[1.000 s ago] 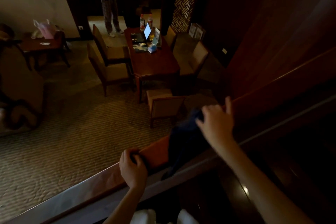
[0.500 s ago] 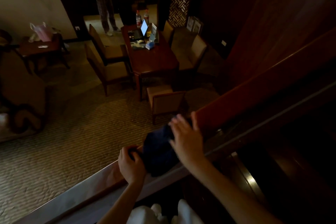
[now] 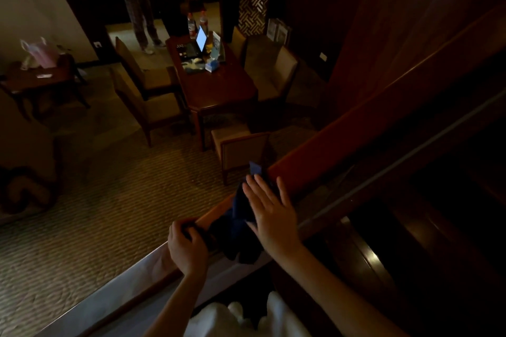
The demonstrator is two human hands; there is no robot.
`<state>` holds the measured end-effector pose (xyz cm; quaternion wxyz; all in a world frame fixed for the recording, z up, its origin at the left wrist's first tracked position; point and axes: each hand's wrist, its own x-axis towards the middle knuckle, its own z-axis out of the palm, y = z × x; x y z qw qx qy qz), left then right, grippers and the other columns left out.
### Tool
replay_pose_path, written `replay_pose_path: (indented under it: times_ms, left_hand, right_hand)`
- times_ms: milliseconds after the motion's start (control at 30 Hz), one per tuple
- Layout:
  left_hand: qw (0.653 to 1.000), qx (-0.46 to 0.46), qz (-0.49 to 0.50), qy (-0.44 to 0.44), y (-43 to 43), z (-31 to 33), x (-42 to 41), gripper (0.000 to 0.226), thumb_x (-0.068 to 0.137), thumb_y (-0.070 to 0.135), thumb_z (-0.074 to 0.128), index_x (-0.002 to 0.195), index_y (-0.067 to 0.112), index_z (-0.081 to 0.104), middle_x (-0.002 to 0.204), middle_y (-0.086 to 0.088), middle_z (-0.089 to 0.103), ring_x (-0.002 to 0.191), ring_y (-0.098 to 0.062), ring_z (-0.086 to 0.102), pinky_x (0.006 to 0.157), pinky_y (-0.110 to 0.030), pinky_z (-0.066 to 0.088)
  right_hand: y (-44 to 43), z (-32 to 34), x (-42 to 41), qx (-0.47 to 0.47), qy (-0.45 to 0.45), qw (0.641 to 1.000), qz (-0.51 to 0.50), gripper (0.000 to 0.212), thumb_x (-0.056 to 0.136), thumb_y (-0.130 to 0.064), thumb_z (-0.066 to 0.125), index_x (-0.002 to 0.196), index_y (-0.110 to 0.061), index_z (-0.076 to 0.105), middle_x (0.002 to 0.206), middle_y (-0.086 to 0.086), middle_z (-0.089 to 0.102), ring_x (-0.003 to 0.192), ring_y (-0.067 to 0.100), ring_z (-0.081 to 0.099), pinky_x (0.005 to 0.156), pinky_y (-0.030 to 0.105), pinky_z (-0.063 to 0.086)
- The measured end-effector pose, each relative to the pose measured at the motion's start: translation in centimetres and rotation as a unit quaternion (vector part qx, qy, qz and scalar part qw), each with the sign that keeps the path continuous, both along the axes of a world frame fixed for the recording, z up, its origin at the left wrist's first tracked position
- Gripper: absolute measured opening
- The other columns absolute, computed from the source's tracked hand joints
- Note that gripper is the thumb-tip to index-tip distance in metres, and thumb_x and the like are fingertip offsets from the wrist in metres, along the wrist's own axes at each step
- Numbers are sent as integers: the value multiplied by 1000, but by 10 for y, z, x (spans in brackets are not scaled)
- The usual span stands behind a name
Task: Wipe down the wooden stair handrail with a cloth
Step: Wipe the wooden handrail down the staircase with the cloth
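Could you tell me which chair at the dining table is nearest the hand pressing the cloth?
The chair at the near end of the table, just beyond the right hand and cloth; the others flank its long sides, farther off.

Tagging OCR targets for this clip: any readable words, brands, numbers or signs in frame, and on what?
No text can be read anywhere in the frame.
Two bottles on the dining table: red labels, too small and blurred.
Laptop screen: lit but washed out, no characters legible.
Tissue box: print too small.
Framed pictures: too dark.
Pink bag: no legible marking.
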<state>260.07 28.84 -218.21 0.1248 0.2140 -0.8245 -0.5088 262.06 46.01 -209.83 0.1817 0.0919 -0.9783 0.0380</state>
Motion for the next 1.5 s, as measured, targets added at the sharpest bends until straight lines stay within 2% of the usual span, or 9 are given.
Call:
replay_pose_path:
  times_ms: [133,367,567,900,1067,1167,1267,1400,1500]
  left_hand:
    - [1000,-2,-5,3,0,2,0,17,90,-1,47,90,14,54,90,-4,57,87,-19,52,77,-34,37]
    - [1000,-9,8,-10,4,2,-2,15,90,1,47,92,13,56,92,-4,56,89,-19,50,80,-35,38]
    - [999,-25,-4,-26,-1,-4,-4,13,91,6,46,92,15,55,92,-4,57,87,-22,54,79,-42,44]
    - [1000,-18,3,-21,2,2,-2,16,90,3,46,94,14,56,93,-2,54,90,-22,51,83,-42,42]
    - [1000,-15,4,-24,3,4,-2,15,90,3,46,96,11,57,95,-5,56,91,-22,51,84,-43,42]
    - [1000,-16,5,-24,2,2,-2,15,90,2,46,94,10,58,93,-5,55,90,-25,52,79,-39,39]
    - [1000,-1,2,-19,1,5,0,16,90,0,46,92,12,57,92,-5,55,89,-25,52,79,-38,39]
    - [1000,2,-5,-25,2,8,0,18,90,-2,45,99,6,59,99,-12,57,94,-28,52,84,-41,40]
    - [999,-23,-45,-20,6,18,-2,22,87,-8,46,101,2,60,102,-13,56,96,-30,51,81,-40,41]
  right_hand:
    - [81,38,-14,-65,154,978,-128,70,80,-26,74,141,-5,47,148,10,44,142,22,32,121,43,-2]
    - [54,38,-23,-438,226,794,-357,73,98,-28,53,152,1,14,160,19,13,148,19,8,121,38,11]
    - [-74,-47,28,-412,86,871,-252,88,98,-60,30,151,2,-3,157,17,2,143,14,2,113,11,-4]
    - [114,84,-56,-508,273,755,-313,75,99,-17,52,153,-2,2,162,15,-3,149,18,-1,118,20,2]
    - [50,45,-30,-409,217,824,-326,73,97,-34,42,154,-3,8,162,12,-7,149,12,-10,122,29,1]
    - [-24,1,6,-398,174,865,-249,77,94,-29,51,151,6,13,158,23,0,146,5,-17,115,14,-8]
    - [-24,-5,8,-491,129,837,-203,84,93,-17,61,149,-6,-1,157,20,-6,143,0,-13,110,4,-5]
    - [73,47,-35,-457,210,805,-314,80,99,-40,45,155,-12,-4,162,9,-7,148,16,-4,122,30,4]
    - [116,88,-53,-464,257,790,-306,75,99,-16,52,154,-5,2,162,14,-6,149,19,-2,117,19,4]
